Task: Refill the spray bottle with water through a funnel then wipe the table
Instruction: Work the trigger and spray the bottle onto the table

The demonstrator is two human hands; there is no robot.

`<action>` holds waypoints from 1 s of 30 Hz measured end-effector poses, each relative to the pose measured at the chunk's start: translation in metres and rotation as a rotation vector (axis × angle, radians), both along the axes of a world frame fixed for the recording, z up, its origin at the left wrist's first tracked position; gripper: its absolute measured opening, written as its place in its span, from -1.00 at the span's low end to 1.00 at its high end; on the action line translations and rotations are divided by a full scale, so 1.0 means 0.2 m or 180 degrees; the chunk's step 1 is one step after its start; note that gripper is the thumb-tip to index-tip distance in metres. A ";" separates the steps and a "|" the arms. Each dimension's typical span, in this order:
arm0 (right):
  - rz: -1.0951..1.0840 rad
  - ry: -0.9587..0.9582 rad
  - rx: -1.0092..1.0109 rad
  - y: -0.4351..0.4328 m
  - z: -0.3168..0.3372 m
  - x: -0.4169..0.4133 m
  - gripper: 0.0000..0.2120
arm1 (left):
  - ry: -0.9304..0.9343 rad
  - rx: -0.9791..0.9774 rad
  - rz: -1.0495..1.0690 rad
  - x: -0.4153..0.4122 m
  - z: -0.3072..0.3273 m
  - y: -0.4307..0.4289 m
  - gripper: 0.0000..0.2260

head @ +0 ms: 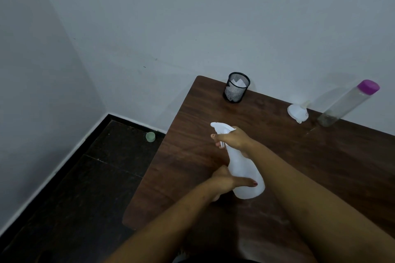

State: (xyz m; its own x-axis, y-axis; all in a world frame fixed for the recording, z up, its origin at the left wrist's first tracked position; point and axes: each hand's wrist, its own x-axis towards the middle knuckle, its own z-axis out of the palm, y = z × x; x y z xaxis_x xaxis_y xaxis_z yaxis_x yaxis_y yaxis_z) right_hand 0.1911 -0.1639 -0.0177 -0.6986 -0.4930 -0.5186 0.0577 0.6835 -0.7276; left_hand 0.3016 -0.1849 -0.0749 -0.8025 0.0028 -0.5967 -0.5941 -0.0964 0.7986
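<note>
Table [320, 166], dark brown wood-grain, rectangular; its near edge and right side are cut off by the frame. At the centre a translucent white plastic spray bottle [243, 171] is held upright on the tabletop, its white trigger head pointing toward 10 o'clock. The neck and trigger are grasped by the right hand [234, 141], by which the join of head and bottle is hidden; whether the head is loosened cannot be told. The lower body of the bottle is clasped by the left hand [226, 181], thumb laid across the front, the fingers concealed behind it. The water level inside cannot be made out.

At 1 o'clock a small white plastic funnel [297, 112] is seen lying on its side, and just beside it, toward 2 o'clock, a tall clear plastic bottle with a purple cap [346, 103] is stood near the wall. At 12 o'clock a black wire-mesh cup [236, 87] is placed, holding white crumpled material, indistinct. At 9 o'clock, on the dark floor, a small pale green cap-like item [150, 136] is seen, too blurred to identify.
</note>
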 end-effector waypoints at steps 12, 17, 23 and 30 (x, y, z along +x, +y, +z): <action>-0.0095 0.0407 0.0387 0.04 -0.04 -0.02 -0.57 | -0.0107 0.0614 -0.0184 -0.02 0.03 0.04 -0.37; -0.0299 0.0271 0.0214 0.03 -0.04 -0.02 -0.44 | -0.0086 0.0554 -0.0220 -0.02 0.03 0.04 -0.33; -0.0381 0.0517 0.0275 0.03 -0.06 0.01 -0.47 | -0.0035 0.0356 -0.0299 -0.02 0.03 0.02 -0.37; -0.0300 0.0363 0.0118 0.04 -0.05 0.01 -0.44 | 0.0013 0.0359 -0.0336 -0.02 0.02 0.01 -0.35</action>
